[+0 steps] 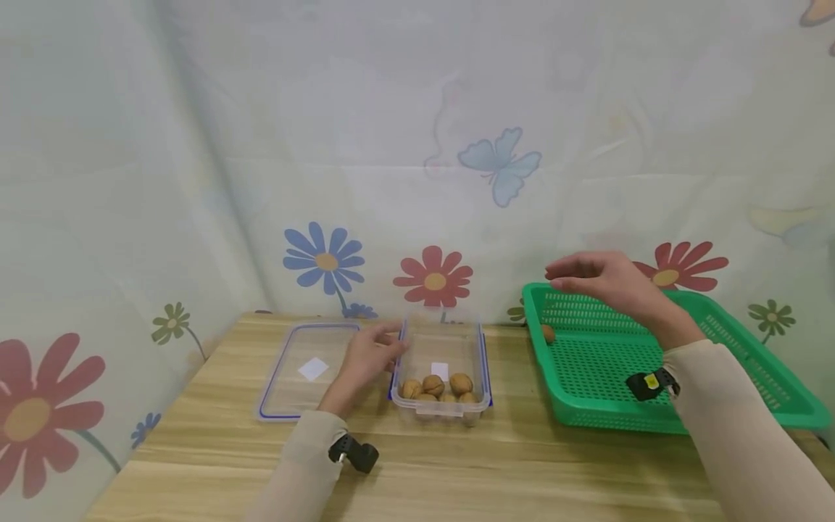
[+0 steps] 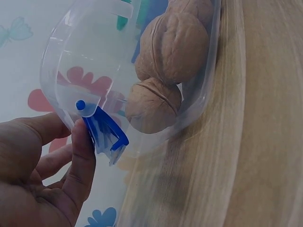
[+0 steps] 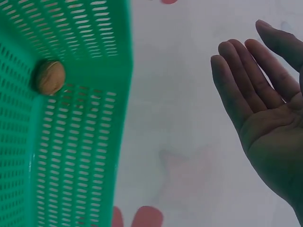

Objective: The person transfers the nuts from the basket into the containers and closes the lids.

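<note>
Touching left grip (image 1: 370, 355): clear container (image 1: 438, 409) of walnuts (image 1: 433, 385)

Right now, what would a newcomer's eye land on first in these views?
The bright green basket at the head view's right, a walnut against its left side and the right hand raised by it. Next, near the middle, the clear container, with walnuts gathered at its near end.
</note>
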{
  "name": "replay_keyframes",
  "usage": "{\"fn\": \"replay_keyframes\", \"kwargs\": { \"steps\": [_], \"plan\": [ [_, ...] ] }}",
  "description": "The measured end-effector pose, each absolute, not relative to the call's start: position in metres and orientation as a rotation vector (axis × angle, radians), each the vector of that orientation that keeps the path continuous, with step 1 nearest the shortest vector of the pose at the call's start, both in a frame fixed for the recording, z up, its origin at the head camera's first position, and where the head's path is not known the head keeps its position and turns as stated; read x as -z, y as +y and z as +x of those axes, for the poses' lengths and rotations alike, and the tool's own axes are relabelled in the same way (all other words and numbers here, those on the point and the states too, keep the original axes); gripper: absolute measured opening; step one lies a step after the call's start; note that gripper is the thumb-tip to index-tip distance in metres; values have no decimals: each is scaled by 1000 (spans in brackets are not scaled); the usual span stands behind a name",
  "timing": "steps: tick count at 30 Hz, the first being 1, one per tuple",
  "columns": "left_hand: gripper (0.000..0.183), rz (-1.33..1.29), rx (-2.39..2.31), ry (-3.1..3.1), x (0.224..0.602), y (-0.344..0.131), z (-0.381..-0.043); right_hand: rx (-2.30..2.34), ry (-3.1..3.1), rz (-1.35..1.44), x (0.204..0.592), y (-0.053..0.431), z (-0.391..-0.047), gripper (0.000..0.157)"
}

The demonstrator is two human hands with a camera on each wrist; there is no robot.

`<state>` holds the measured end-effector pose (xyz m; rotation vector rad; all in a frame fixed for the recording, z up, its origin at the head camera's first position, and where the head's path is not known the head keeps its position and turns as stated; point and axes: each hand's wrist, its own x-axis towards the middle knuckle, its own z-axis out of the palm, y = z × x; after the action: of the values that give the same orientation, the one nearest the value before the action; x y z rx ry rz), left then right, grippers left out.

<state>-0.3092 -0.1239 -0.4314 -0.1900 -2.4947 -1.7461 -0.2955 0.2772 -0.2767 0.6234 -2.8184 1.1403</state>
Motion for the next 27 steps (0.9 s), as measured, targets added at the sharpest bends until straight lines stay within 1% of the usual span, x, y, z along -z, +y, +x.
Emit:
{"fn": "replay_keyframes", "kwargs": {
  "steps": [5, 10, 13, 23, 27],
  "plan": [
    [43, -196, 1730, -2501, 431, -123, -309, -1197, -2840, 621, 292, 285, -308, 49],
    [43, -190, 1742, -2505, 429, -122, -306, -1325, -2900, 597, 308, 294, -323, 54],
    [44, -191, 1758, -2505, 428, -122, -305, -1384, -2913, 588, 317, 301, -331, 55],
    [43, -198, 1760, -2491, 428, -122, -306, -1401, -3012, 639, 342, 314, -349, 49],
    [43, -198, 1768, -2487, 428, -123, -306, -1364, -3062, 653, 352, 313, -355, 44]
  ]
}}
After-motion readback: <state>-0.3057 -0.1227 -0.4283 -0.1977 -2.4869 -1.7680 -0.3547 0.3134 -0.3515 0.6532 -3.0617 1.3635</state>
